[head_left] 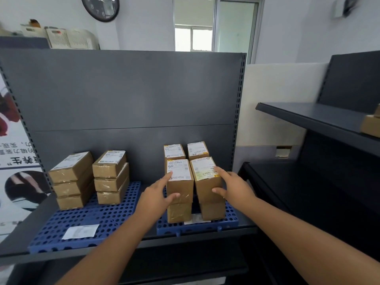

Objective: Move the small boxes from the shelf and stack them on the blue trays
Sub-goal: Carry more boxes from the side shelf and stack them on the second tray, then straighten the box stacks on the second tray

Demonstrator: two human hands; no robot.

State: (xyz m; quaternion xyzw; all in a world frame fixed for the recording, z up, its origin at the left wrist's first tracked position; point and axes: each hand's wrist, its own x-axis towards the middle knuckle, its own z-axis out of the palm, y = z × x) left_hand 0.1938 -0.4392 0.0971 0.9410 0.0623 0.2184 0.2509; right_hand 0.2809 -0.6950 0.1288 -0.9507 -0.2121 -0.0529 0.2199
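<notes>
Head view: the two front stacks of small boxes sat on the right blue tray point(230, 221), each two high, labels up. My left hand point(158, 194) was on the front-left top box point(179, 182), with the index finger straight along its upper left edge and the thumb flat on the front face. The hand was spread, not wrapped round.

My right hand point(232, 186) was on the front-right top box point(206, 177), index finger laid across the label, thumb on the front face, also spread.

Two rear boxes point(174, 151) stood behind them on the same tray, close to the grey back panel point(123, 89).

Just left of that tray lay the left blue tray point(86, 219). It carried two three-high stacks point(110, 175) at its far end and a loose white slip point(80, 231) near the front. I couldn't tell whether the two trays touched.

Well right of the tray, a dark side shelf point(308, 116) held one brown box point(371, 125), cut off by the frame edge.
</notes>
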